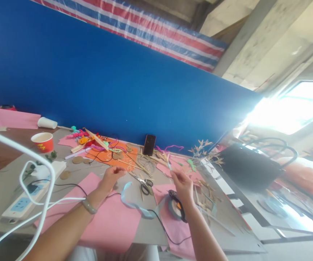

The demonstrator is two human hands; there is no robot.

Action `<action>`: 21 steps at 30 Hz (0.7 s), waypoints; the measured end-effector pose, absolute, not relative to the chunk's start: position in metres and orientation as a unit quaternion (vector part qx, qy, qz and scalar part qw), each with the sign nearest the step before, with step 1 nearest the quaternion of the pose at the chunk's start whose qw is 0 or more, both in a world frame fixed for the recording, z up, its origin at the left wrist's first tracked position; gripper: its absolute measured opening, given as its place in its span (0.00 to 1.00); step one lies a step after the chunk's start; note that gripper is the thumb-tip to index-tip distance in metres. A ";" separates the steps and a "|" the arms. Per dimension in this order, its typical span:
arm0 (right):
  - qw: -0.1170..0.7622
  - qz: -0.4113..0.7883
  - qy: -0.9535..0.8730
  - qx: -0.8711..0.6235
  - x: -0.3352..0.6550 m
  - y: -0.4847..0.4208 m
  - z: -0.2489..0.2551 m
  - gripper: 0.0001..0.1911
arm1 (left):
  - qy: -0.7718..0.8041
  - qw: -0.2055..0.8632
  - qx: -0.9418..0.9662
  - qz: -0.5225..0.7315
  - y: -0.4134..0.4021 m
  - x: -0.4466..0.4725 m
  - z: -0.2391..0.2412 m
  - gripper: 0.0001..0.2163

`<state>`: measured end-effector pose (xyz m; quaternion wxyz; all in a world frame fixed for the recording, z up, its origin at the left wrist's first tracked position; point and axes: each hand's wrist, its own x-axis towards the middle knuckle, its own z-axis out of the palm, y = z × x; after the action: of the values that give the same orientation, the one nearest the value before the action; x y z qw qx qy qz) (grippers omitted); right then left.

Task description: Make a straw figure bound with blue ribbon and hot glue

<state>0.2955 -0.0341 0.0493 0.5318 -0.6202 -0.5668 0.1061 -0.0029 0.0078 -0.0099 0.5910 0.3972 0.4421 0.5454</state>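
Over the bench (pixel 153 232), 2 hands are held apart. In the right hand (pixel 183 183), a thin pale strip (pixel 169 162) is pinched between closely nipped fingers, its tip pointed upward. The left hand (pixel 112 178) is poised with fingertips drawn together; whether anything is gripped there cannot be told. Between them, scissors (pixel 145 187) are seen lying near a light-blue ribbon (pixel 133 205), and pink paper (pixel 113 224) is spread nearer the bench edge.

I am seeing daylight pouring through the window (pixel 305 105) at the far right, its glare whitening the end of the blue panel (pixel 118 83), while the black bag (pixel 249 166) is blurring and stretching.
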 end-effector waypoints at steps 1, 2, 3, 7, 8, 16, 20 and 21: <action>0.531 0.085 -0.553 -0.637 0.313 -0.034 0.046 0.14 | 0.448 0.595 0.392 0.541 0.008 -0.003 -0.010 0.13; 0.529 0.072 -0.538 -0.652 0.331 -0.034 0.042 0.15 | 0.453 0.596 0.387 0.538 0.009 -0.003 -0.011 0.14; 0.536 0.061 -0.519 -0.663 0.349 -0.034 0.038 0.17 | 0.456 0.596 0.386 0.536 0.009 -0.003 -0.011 0.15; 0.514 0.010 -0.445 -0.733 0.406 -0.040 0.024 0.20 | 0.453 0.597 0.392 0.534 0.011 -0.005 -0.012 0.17; 0.510 0.004 -0.435 -0.742 0.415 -0.041 0.021 0.20 | 0.451 0.598 0.398 0.530 0.012 -0.005 -0.013 0.18; 0.438 -0.011 -0.381 -0.814 0.459 -0.025 -0.002 0.19 | 0.439 0.584 0.411 0.545 0.021 -0.007 -0.030 0.18; 0.375 -0.014 -0.357 -0.856 0.470 -0.007 -0.005 0.16 | 0.430 0.577 0.408 0.562 0.023 -0.006 -0.032 0.17; 0.357 -0.013 -0.352 -0.865 0.472 -0.003 -0.005 0.15 | 0.426 0.577 0.408 0.564 0.023 -0.006 -0.032 0.17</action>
<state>0.4716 -0.0031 -0.0054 0.3566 -0.8652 -0.3524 -0.0130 -0.0059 0.0230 -0.0324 0.5773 0.4083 0.4259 0.5645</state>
